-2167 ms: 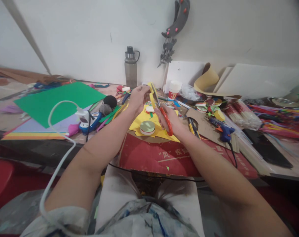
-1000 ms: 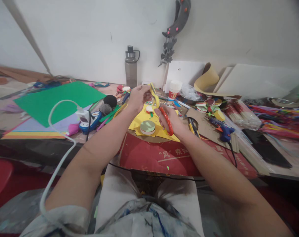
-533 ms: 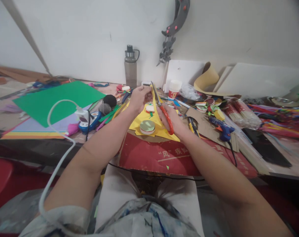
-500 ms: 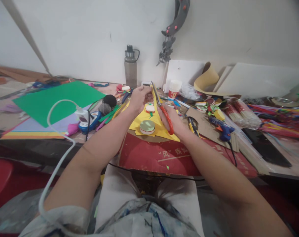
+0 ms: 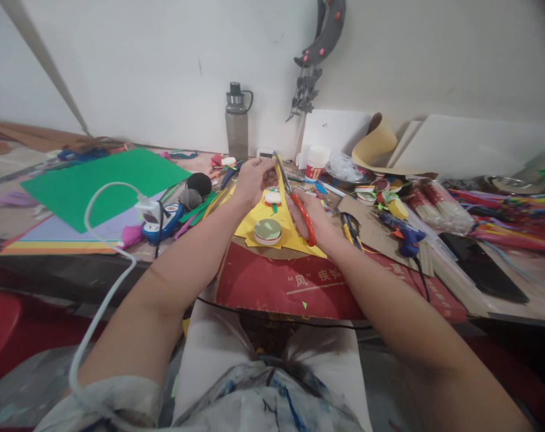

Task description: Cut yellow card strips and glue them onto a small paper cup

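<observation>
My right hand [image 5: 309, 215] is closed around the red-orange handles of a pair of scissors [image 5: 303, 215]. Their blades point away from me, up along a narrow piece of yellow paper [image 5: 281, 177]. The far end of that paper is pinched in the fingers of my left hand [image 5: 254, 179], close to the blade tips. Below both hands lie yellow sheets [image 5: 249, 227] on a red printed board [image 5: 263, 282]. A round tin-like piece with a greenish top [image 5: 267, 231] and a smaller white-topped round piece [image 5: 272, 198] rest on the yellow sheets.
A grey bottle [image 5: 237, 126] and a paper cup [image 5: 316, 163] stand by the wall. Green paper [image 5: 105, 183] and a white cable [image 5: 96, 312] are at left. To the right lie a utility knife [image 5: 351, 231], a blue glue gun [image 5: 410, 240] and a black phone [image 5: 484, 267].
Almost nothing differs. The view has shifted very slightly, while both hands, the scissors and the yellow paper keep nearly the same positions.
</observation>
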{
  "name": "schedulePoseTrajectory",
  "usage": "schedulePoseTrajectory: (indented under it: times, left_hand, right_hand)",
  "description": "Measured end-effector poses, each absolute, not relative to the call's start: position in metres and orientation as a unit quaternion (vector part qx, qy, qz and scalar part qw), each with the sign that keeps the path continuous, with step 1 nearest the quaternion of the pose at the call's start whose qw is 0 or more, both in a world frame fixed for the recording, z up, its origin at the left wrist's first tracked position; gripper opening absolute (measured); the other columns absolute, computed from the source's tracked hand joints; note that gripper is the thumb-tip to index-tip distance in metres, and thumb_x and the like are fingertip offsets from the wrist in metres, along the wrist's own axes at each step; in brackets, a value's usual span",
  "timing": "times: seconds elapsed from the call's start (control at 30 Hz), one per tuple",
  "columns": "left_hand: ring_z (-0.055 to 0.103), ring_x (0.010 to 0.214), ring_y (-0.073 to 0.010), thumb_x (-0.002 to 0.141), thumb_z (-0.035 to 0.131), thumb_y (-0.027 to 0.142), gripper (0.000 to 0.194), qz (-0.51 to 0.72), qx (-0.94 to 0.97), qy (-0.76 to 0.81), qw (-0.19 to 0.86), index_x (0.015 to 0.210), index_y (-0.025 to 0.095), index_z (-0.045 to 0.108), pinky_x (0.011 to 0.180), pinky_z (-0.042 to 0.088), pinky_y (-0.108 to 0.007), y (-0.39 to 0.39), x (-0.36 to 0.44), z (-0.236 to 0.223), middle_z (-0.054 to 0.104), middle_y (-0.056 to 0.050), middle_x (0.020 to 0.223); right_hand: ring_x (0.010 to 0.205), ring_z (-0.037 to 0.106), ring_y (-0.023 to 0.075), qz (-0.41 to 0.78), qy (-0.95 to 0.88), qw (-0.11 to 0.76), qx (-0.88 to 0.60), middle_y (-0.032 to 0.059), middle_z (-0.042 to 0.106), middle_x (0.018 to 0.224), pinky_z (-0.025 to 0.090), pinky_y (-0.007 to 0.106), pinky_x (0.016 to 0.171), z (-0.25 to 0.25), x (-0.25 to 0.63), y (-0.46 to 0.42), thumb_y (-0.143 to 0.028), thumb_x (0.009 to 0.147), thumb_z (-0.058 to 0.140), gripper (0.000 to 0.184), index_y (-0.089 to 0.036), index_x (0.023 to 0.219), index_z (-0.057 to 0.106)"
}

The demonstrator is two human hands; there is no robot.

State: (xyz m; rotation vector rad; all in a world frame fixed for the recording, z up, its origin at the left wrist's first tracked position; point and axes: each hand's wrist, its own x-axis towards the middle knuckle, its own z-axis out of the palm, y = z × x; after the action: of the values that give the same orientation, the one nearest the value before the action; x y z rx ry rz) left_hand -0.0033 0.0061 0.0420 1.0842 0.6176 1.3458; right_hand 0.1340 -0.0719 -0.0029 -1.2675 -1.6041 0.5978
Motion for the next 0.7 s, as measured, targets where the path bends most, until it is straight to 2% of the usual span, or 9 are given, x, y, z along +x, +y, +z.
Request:
schedulePoseTrajectory:
  times: [0.2, 0.33, 0.47, 0.63, 0.7]
  left_hand:
    - [0.055, 0.054, -0.0074, 0.083, 0.072, 0.02, 0.017, 0.589, 0.472, 0.274, 0.596, 0.071, 0.017, 0.06, 0.05, 0.042, -0.019, 0.013, -0.007, 0.037, 0.063, 0.001, 0.065]
    - [0.061, 0.058, -0.0084, 0.084, 0.068, 0.024, 0.013, 0.612, 0.45, 0.296, 0.579, 0.076, 0.019, 0.058, 0.051, 0.043, -0.019, 0.024, -0.014, 0.035, 0.073, -0.002, 0.074]
    - [0.062, 0.054, -0.0083, 0.085, 0.07, 0.031, 0.02, 0.642, 0.403, 0.298, 0.581, 0.079, 0.022, 0.054, 0.05, 0.044, -0.019, 0.036, -0.023, 0.036, 0.075, -0.001, 0.074]
    - [0.057, 0.047, -0.0058, 0.087, 0.07, 0.025, 0.018, 0.657, 0.341, 0.294, 0.604, 0.077, 0.018, 0.057, 0.043, 0.035, -0.016, 0.048, -0.036, 0.04, 0.074, -0.002, 0.07]
    - [0.055, 0.045, -0.0046, 0.087, 0.068, 0.023, 0.018, 0.662, 0.309, 0.288, 0.619, 0.075, 0.017, 0.057, 0.041, 0.032, -0.016, 0.051, -0.041, 0.041, 0.073, -0.002, 0.069]
  right_hand:
    - [0.049, 0.044, 0.0125, 0.308, -0.622, 0.484, -0.532, -0.004, 0.045, 0.058, 0.03, 0.024, 0.043, 0.0, 0.134, -0.073, -0.065, 0.09, 0.061, 0.046, -0.026, 0.073, 0.044]
    - [0.05, 0.045, 0.0105, 0.309, -0.601, 0.535, -0.507, -0.0045, 0.047, 0.06, 0.036, 0.023, 0.042, 0.017, 0.137, -0.081, -0.068, 0.09, 0.06, 0.049, -0.026, 0.074, 0.042]
    - [0.041, 0.042, 0.0087, 0.362, -0.541, 0.561, -0.511, -0.0088, 0.045, 0.057, 0.034, 0.021, 0.037, 0.026, 0.144, -0.081, -0.071, 0.089, 0.06, 0.047, -0.026, 0.085, 0.046]
    - [0.038, 0.044, 0.0098, 0.322, -0.542, 0.526, -0.571, -0.0082, 0.046, 0.053, 0.035, 0.021, 0.037, 0.018, 0.158, -0.066, -0.064, 0.09, 0.063, 0.042, -0.025, 0.081, 0.05]
    - [0.043, 0.052, 0.0135, 0.31, -0.553, 0.489, -0.599, -0.0055, 0.052, 0.055, 0.042, 0.024, 0.043, 0.017, 0.163, -0.062, -0.06, 0.093, 0.061, 0.037, -0.024, 0.086, 0.057]
